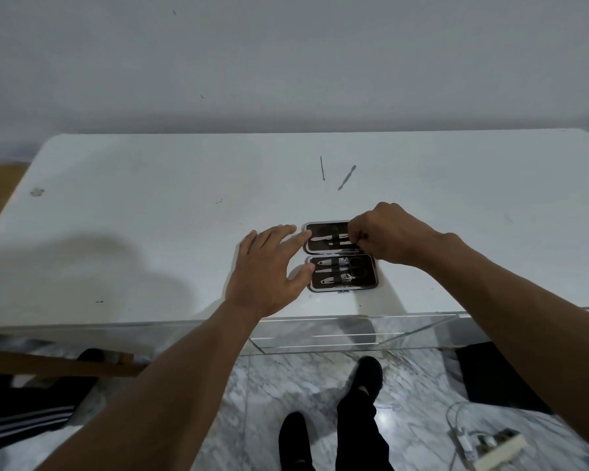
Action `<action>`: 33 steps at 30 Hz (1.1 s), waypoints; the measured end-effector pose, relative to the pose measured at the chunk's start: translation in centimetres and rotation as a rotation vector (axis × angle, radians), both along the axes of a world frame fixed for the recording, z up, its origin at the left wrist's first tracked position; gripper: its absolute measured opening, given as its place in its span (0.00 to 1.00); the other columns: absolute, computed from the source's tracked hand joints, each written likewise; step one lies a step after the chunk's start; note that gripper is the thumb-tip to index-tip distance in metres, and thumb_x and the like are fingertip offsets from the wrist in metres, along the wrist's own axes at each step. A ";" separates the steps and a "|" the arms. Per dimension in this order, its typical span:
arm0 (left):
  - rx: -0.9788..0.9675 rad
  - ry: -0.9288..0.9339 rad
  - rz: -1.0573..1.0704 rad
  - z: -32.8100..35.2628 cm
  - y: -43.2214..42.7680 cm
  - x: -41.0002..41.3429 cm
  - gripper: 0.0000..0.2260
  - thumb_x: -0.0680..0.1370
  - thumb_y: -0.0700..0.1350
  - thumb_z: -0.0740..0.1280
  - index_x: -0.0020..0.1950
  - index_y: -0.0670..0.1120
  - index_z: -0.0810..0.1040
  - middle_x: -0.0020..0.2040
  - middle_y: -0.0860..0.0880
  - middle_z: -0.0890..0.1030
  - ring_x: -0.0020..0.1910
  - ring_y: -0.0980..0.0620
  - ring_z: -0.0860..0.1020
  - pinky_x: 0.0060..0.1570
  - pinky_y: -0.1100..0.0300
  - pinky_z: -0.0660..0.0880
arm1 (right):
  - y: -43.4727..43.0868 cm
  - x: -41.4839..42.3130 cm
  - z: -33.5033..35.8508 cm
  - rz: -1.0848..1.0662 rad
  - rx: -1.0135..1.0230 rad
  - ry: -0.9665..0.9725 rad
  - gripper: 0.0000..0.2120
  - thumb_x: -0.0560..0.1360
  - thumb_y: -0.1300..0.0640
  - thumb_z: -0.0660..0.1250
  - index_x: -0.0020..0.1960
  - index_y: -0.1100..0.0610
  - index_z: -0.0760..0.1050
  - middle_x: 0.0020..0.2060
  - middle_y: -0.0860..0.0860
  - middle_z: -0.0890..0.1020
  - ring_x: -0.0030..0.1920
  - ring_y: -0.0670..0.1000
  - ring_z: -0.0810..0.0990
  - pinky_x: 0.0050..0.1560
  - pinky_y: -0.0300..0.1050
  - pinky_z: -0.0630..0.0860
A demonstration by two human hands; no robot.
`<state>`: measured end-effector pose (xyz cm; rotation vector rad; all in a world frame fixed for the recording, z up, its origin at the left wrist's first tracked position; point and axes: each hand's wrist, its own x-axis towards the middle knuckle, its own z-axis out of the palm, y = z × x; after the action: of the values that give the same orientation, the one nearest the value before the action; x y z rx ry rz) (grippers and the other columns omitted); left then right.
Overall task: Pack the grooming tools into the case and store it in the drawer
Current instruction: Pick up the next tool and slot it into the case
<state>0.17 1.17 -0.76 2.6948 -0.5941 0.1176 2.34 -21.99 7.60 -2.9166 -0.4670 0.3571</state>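
A dark grooming case [323, 229] lies open flat on the white table [150, 215], both halves up. Its near half [368, 280] holds clippers, scissors and other metal tools under an elastic strap. In the far half lie two slim metal tools. My right hand [388, 232] is curled over the far half's right end, fingertips pinched on one of those slim tools [340, 245]. My left hand [269, 270] lies flat with fingers spread, touching the case's left edge. Two loose tools lie farther back: a thin pick [321, 168] and a flat pusher [347, 177].
A clear acrylic drawer [354, 334] stands pulled out under the table's front edge. Below are a marble floor, my dark shoes [368, 372], a dark mat [497, 372] at right and a power strip [490, 447] with a cable. A wooden chair part [48, 362] sits at lower left.
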 end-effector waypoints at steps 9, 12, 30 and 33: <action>0.004 -0.001 0.004 0.0 0.0 0.0 0.24 0.78 0.61 0.58 0.73 0.58 0.67 0.72 0.55 0.71 0.72 0.55 0.65 0.74 0.49 0.56 | 0.2 -0.3 -0.2 0.039 -0.085 0.008 0.09 0.74 0.65 0.59 0.46 0.57 0.76 0.37 0.55 0.75 0.37 0.59 0.74 0.37 0.47 0.74; 0.006 -0.001 0.003 0.0 0.0 0.0 0.24 0.78 0.61 0.58 0.74 0.58 0.67 0.72 0.55 0.71 0.72 0.55 0.65 0.74 0.49 0.56 | 0.1 -0.2 -0.4 0.051 -0.091 -0.004 0.08 0.73 0.65 0.59 0.46 0.56 0.75 0.36 0.55 0.74 0.36 0.59 0.73 0.37 0.48 0.73; 0.002 -0.004 0.008 0.0 0.0 0.1 0.24 0.77 0.61 0.58 0.73 0.58 0.68 0.72 0.55 0.71 0.72 0.54 0.66 0.73 0.48 0.58 | 0.3 -0.2 -1.7 0.068 0.028 -0.042 0.07 0.73 0.66 0.60 0.48 0.58 0.74 0.43 0.55 0.81 0.42 0.60 0.77 0.43 0.51 0.75; 0.006 -0.005 0.008 0.0 0.0 0.1 0.24 0.77 0.61 0.58 0.73 0.58 0.68 0.72 0.55 0.71 0.72 0.54 0.66 0.73 0.47 0.59 | 0.2 -0.2 -1.8 0.046 0.051 -0.016 0.09 0.72 0.68 0.59 0.47 0.57 0.73 0.43 0.55 0.81 0.42 0.59 0.76 0.43 0.52 0.76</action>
<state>0.25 1.20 -0.81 2.7031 -0.5865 0.1244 2.17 -21.81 5.81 -2.8649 -0.5377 0.3239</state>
